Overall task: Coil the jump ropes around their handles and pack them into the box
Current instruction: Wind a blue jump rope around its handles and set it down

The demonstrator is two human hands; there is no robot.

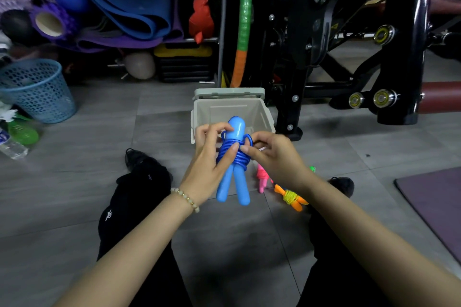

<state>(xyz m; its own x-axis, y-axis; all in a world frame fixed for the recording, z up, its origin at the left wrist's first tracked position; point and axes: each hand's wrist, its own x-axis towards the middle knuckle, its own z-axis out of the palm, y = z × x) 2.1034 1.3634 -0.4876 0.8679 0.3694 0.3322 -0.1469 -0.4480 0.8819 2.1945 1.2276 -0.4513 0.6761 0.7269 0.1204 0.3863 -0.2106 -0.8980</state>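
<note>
Over grey gym floor tiles [99, 119], left hand [207, 169] and right hand [274, 157] in grip on blue jump rope [240, 161].

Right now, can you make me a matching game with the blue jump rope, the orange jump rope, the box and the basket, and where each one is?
Things:
1. blue jump rope
2. orange jump rope
3. box
4. basket

Places:
A. open, on the floor just behind the held rope
B. on the floor at the far left
C. held by the left hand and right hand
D. lying coiled on the floor, to the right

Pairs: 1-C, 2-D, 3-A, 4-B
</note>
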